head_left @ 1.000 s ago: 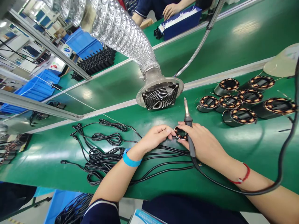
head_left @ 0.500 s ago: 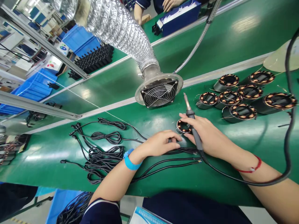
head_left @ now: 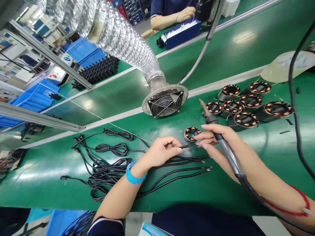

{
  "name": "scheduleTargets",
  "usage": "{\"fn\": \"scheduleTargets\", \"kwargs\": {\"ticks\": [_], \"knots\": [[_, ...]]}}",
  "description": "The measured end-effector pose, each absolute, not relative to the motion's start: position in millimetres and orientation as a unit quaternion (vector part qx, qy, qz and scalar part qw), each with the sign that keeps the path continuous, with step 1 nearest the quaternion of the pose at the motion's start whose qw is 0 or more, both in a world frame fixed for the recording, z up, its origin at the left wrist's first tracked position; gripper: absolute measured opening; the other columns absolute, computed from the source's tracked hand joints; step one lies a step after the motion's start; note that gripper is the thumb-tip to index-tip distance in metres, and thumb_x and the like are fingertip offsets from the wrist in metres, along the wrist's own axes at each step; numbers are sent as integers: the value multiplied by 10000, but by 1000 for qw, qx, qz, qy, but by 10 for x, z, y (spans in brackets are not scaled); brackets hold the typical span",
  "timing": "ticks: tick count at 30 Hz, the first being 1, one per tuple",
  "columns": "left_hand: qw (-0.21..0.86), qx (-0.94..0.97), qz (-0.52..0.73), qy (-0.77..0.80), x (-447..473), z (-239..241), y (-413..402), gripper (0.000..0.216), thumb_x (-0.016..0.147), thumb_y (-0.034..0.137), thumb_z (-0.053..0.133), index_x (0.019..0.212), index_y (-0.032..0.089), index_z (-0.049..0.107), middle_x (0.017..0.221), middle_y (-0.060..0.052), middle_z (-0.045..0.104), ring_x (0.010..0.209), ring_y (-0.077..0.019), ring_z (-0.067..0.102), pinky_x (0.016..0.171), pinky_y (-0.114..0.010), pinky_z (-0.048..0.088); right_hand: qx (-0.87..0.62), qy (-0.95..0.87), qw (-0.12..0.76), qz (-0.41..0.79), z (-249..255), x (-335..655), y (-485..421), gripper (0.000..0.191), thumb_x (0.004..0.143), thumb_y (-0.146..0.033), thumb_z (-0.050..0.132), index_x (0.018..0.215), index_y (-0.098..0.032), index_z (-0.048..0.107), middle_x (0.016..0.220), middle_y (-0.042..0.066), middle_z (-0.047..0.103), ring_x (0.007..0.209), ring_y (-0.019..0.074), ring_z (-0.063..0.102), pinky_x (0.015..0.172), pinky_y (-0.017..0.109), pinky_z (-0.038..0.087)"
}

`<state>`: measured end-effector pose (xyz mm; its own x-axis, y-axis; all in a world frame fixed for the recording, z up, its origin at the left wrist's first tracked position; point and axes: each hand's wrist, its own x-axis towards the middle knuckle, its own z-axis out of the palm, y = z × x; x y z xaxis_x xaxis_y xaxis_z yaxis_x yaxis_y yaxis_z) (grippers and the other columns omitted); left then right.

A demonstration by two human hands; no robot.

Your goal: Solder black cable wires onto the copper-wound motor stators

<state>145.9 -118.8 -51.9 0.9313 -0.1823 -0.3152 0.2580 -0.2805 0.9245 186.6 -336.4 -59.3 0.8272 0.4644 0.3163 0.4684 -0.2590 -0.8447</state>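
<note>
My left hand [head_left: 162, 152], with a blue band at the wrist, pinches a black cable [head_left: 189, 146] near its end. My right hand [head_left: 235, 154] grips a soldering iron [head_left: 227, 150], its tip pointing up and away to the left. The thumb and fingertips of that hand are at the cable's thin wire ends; whether they pinch them is hard to tell. Just beyond the cable end stands a small motor stator [head_left: 192, 133] with copper windings, apart from the right fingers. More black cables [head_left: 182, 160] lie below my left hand, their stripped ends to the right.
Several wound stators [head_left: 246, 119] stand at the right. A fume extractor fan [head_left: 166, 104] hangs ahead on a foil duct [head_left: 128, 39]. Coiled cables [head_left: 108, 172] lie at the left. Across the bench, a person's hand [head_left: 185, 14] is by a blue box [head_left: 183, 34].
My right hand has left the stator and moved to the cable end, the soldering iron still in its grip. My left hand now holds the cable end up near the stator.
</note>
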Motion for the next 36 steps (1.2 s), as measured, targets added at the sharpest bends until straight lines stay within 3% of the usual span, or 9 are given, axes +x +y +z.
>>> {"fn": "scheduleTargets", "kwargs": {"ticks": [5, 12, 15, 19, 22, 28, 32, 36], "knots": [[622, 769, -147, -5, 1432, -465, -1168, 269, 789, 392, 623, 765, 126, 658, 647, 0, 547, 587, -91, 400, 566, -236, 319, -726, -253, 640, 12, -509, 1806, -3196, 337, 923, -306, 581, 1233, -278, 453, 960, 29, 687, 778, 144, 713, 729, 281, 619], [626, 765, -149, 14, 1438, -568, -1184, 282, 781, 428, 652, 767, 153, 590, 546, 64, 400, 520, -73, 318, 515, -224, 253, -702, -214, 679, 10, -505, 1790, -3156, 393, 849, -241, 664, 1192, -288, 478, 913, -4, 706, 838, 128, 703, 726, 230, 595], [622, 771, -135, 8, 1447, -570, -1201, 327, 786, 477, 651, 777, 155, 598, 585, 48, 441, 542, -78, 344, 532, -227, 281, -699, -199, 687, 20, -519, 1799, -3154, 372, 842, -237, 667, 1169, -278, 495, 883, -6, 720, 787, 120, 700, 650, 202, 576], [623, 773, -103, -54, 1448, -539, -1254, 445, 921, 542, 433, 837, 157, 639, 783, -32, 586, 717, -127, 506, 692, -264, 410, -656, -196, 723, 94, -547, 1802, -3104, 352, 850, -291, 678, 1146, -268, 489, 816, -24, 724, 666, 112, 692, 615, 214, 585], [612, 779, -119, -66, 1435, -541, -1289, 505, 961, 527, 351, 718, 157, 592, 749, -31, 571, 724, -131, 519, 716, -271, 422, -632, -196, 740, 122, -595, 1792, -3049, 370, 848, -342, 690, 1143, -257, 482, 785, -27, 712, 632, 112, 684, 587, 216, 591], [605, 768, -185, -98, 1439, -512, -1271, 470, 961, 433, 414, 684, 136, 651, 689, -29, 577, 662, -116, 538, 678, -258, 435, -633, -221, 735, 103, -659, 1783, -3029, 406, 844, -324, 703, 1166, -271, 463, 812, -43, 666, 586, 86, 656, 563, 201, 582], [642, 727, -232, -78, 1454, -480, -1259, 427, 905, 473, 510, 694, 140, 673, 678, -38, 619, 668, -120, 568, 698, -262, 460, -659, -289, 692, 57, -641, 1783, -3055, 334, 889, -273, 644, 1176, -278, 474, 800, -41, 649, 644, 83, 657, 619, 202, 580], [721, 624, -300, 22, 1441, -456, -1295, 352, 799, 513, 619, 760, 163, 602, 595, 14, 595, 498, -87, 506, 500, -222, 382, -693, -323, 644, 9, -648, 1790, -3053, 288, 908, -260, 603, 1161, -268, 466, 778, -30, 647, 655, 102, 654, 630, 226, 573]]}}
